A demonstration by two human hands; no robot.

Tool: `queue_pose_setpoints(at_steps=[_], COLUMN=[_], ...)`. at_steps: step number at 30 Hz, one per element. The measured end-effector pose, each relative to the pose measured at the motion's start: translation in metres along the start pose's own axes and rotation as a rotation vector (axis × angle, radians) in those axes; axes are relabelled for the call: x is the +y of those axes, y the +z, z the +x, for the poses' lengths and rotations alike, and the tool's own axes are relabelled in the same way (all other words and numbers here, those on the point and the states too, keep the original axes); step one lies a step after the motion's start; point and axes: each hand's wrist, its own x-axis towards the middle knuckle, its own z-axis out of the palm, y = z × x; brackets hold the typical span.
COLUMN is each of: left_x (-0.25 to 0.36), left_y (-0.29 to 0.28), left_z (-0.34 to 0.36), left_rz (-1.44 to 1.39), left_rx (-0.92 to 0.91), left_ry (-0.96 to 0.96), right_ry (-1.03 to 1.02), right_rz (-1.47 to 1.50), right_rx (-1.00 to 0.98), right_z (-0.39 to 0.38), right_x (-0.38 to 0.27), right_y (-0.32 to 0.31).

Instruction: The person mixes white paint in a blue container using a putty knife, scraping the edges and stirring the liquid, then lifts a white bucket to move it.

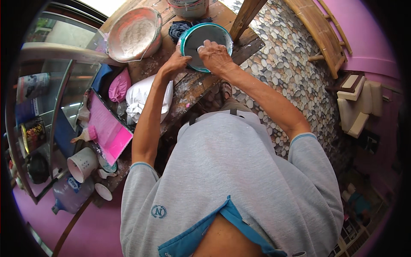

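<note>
A teal-rimmed bucket [200, 35] with smooth grey contents stands on the paint-spattered wooden table [182, 92]. My left hand [174, 64] grips its left side. My right hand [214, 55] is closed inside the rim, over the grey contents, on something I cannot make out. A dark crumpled cloth [177, 29] lies just left of the bucket. Further left sits a bucket of pale powder [133, 31]. A white bag [147, 95] and a pink bag [118, 90] rest below that.
At left are a pink paint tray [113, 141], brushes [91, 133], a white pail [81, 167], a water jug [72, 192] and window frames. Another bucket [188, 7] stands behind. A wooden post [244, 17] rises beside the pebble-patterned floor [274, 73], with bamboo furniture [317, 34] and cushioned seats [355, 103] at right.
</note>
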Motion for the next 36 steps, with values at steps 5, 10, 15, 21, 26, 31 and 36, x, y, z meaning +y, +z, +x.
queue_pose_setpoints(at_steps=[5, 10, 15, 21, 26, 31, 36], left_x=[0.006, -0.001, 0.014, 0.015, 0.030, 0.034, 0.025], left_y=[0.004, -0.006, 0.008, 0.011, 0.028, 0.034, 0.032], left_z=[0.005, 0.014, 0.008, 0.006, -0.006, -0.005, -0.003], left_rz=[-0.028, -0.027, 0.037, 0.111, 0.118, 0.075, 0.059], left_rx=[-0.024, -0.082, -0.095, -0.041, 0.033, 0.060, 0.042], left_ry=[-0.081, -0.139, -0.079, -0.041, -0.064, -0.074, -0.020], right_ry=[-0.015, -0.192, -0.039, -0.104, 0.159, 0.372, 0.496], right_rz=[-0.125, -0.134, -0.127, 0.023, 0.054, 0.433, 0.595], right_rx=[0.248, 0.084, 0.200, 0.093, 0.000, -0.160, -0.096], right_z=[0.004, -0.017, -0.004, -0.022, -0.020, -0.045, -0.030], right_x=[0.018, 0.005, 0.029, 0.032, 0.047, 0.033, 0.021], right_y=[0.012, 0.012, 0.002, 0.005, -0.001, 0.005, -0.012])
